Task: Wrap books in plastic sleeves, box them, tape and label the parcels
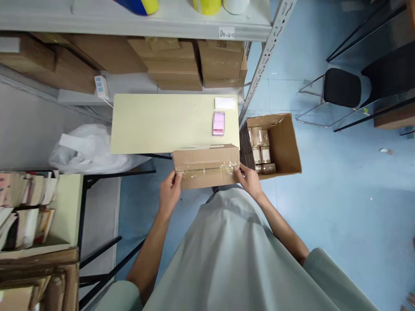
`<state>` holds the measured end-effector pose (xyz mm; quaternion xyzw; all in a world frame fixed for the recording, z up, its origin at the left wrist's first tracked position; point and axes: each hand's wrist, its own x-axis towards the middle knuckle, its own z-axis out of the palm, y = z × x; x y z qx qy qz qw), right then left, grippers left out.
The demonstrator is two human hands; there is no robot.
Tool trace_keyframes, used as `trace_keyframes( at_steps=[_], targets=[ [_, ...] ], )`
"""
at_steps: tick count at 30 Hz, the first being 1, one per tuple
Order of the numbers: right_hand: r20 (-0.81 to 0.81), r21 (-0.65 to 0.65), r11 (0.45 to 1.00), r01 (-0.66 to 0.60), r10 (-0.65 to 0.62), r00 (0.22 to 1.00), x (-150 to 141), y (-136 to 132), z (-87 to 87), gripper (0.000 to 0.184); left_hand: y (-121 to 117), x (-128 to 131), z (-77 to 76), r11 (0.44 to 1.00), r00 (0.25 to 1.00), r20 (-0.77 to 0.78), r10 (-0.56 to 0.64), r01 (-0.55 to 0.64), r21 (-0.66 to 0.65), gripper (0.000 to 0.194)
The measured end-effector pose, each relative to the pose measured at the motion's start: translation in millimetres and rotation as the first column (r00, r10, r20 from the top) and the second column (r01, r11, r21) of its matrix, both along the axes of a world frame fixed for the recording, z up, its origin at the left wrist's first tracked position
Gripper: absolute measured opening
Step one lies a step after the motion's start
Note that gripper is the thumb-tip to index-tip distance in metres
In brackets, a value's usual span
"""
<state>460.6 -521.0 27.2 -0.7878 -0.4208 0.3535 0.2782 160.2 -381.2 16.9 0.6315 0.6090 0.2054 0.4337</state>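
Note:
A closed brown cardboard box (206,166), sealed with clear tape along its seam, is held over the near edge of a pale yellow table (162,123). My left hand (170,190) grips the box's left end with fingers curled round it. My right hand (248,179) grips its right end the same way. Further back on the table lie a pink phone (218,123) and a white label (225,103).
An open carton (285,144) holding several small boxes stands on the blue floor right of the table. Metal shelving (136,21) with cartons and tape rolls rises behind. A white plastic bag (87,149) lies left, books (26,207) lower left, and a black chair (340,88) right.

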Motion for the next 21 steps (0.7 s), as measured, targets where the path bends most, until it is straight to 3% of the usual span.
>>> trace_keyframes(
  at_steps=[6, 11, 16, 21],
  targets=[
    [-0.015, -0.061, 0.984, 0.168, -0.169, 0.985, 60, -79, -8.1, 0.047, -88, 53, -30.3, 0.970, 0.988, 0.097, -0.117, 0.135, -0.202, 0.052],
    [0.018, -0.093, 0.966, 0.240, -0.239, 0.971, 132, -133, -22.1, 0.053, -136, 117, -51.1, 0.928, 0.967, 0.153, -0.205, 0.242, -0.284, 0.054],
    [-0.017, -0.103, 0.939, 0.327, -0.330, 0.944, 224, -200, -39.7, 0.062, -166, 223, -65.7, 0.871, 0.931, 0.191, -0.310, 0.358, -0.335, 0.052],
    [-0.160, -0.064, 0.870, 0.489, -0.492, 0.856, 312, -263, -56.5, 0.062, -193, 348, -64.6, 0.861, 0.897, 0.148, -0.416, 0.441, -0.252, 0.051]
  ],
)
